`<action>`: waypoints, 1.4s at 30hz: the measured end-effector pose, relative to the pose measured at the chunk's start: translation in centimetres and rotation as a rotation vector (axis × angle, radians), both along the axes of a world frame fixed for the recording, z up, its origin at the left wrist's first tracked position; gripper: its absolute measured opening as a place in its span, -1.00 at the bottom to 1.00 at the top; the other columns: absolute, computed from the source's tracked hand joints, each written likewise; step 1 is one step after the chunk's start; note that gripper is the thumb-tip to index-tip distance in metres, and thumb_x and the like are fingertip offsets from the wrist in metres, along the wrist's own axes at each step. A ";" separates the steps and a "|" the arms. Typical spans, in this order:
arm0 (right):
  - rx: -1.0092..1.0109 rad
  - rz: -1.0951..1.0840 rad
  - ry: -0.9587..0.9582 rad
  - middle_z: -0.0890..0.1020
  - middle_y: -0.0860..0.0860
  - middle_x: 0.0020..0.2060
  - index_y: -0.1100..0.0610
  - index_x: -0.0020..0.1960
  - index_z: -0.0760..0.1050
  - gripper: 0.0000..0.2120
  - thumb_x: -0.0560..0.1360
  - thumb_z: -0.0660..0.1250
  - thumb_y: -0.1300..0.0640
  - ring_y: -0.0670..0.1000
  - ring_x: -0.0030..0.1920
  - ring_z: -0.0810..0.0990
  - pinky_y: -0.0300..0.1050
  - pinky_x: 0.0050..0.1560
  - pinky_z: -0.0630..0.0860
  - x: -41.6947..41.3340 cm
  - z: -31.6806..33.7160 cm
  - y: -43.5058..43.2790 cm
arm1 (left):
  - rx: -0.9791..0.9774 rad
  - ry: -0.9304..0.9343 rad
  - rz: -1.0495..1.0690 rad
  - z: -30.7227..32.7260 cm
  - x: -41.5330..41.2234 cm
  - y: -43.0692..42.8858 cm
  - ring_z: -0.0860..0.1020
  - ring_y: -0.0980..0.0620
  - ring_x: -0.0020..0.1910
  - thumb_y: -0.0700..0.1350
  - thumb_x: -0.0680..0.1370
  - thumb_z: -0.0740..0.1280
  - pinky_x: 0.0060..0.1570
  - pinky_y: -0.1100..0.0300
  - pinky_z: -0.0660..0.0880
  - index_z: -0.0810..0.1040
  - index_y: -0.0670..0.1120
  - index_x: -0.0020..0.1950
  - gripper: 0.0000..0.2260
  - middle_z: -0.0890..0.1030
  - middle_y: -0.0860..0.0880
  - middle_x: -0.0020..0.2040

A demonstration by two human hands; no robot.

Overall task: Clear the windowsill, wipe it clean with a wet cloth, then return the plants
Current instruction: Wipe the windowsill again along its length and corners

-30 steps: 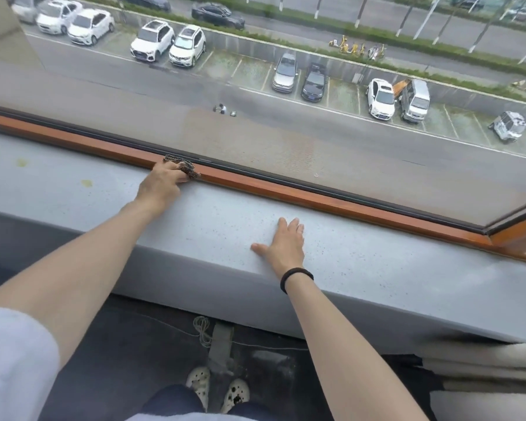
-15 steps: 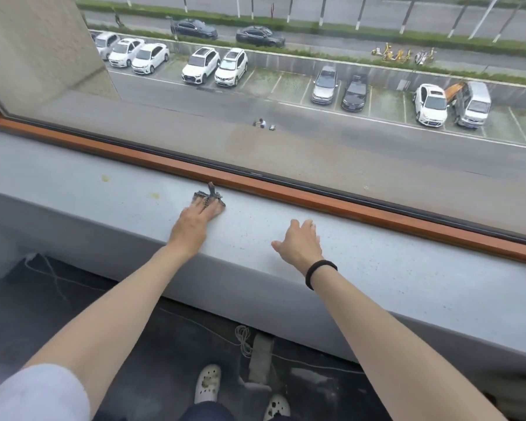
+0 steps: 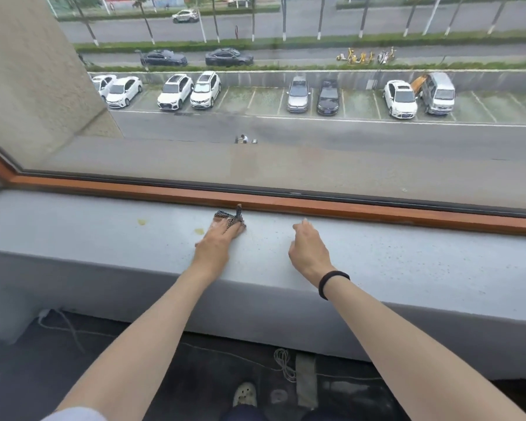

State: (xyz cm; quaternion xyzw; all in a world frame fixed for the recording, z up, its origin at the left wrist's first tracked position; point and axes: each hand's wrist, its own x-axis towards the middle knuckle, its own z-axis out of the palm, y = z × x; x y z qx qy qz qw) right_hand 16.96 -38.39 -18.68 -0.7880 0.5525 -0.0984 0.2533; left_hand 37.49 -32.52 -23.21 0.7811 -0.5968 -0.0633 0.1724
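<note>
While the left hand (image 3: 217,242) lies flat on the windowsill (image 3: 407,253) in the head view, its straight fingers press a small dark patterned cloth (image 3: 229,217) down onto the grey surface. The cloth sits near the back edge of the windowsill, and one twisted corner of it sticks up and reaches the wooden window frame (image 3: 362,209) that runs along that back edge. The hand is not curled round the cloth; it is spread and pressing. The right hand (image 3: 308,249) rests on the windowsill just beside the left one, towards the right. Its fingers are loosely bent and hold nothing, and a black band (image 3: 331,282) circles its wrist at the front edge of the windowsill. Two small yellowish stains (image 3: 198,230) mark the windowsill to the left of the cloth. Below the windowsill, on the dark floor, lie a looped cable (image 3: 283,361) and a white shoe (image 3: 244,395). Beyond the windowsill, through the glass, parked cars (image 3: 205,89) stand in a row.
</note>
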 end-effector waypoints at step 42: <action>-0.138 -0.052 0.027 0.19 0.15 0.49 0.27 0.38 0.33 -0.64 0.61 0.03 0.28 0.07 0.51 0.10 -0.06 0.46 0.19 0.0 -2.4 5.7 | 0.062 0.112 -0.083 0.7 4.2 6.2 0.10 -0.13 0.52 -0.45 0.48 0.01 0.40 -0.15 0.22 0.28 0.03 0.47 -0.37 0.26 -0.09 0.49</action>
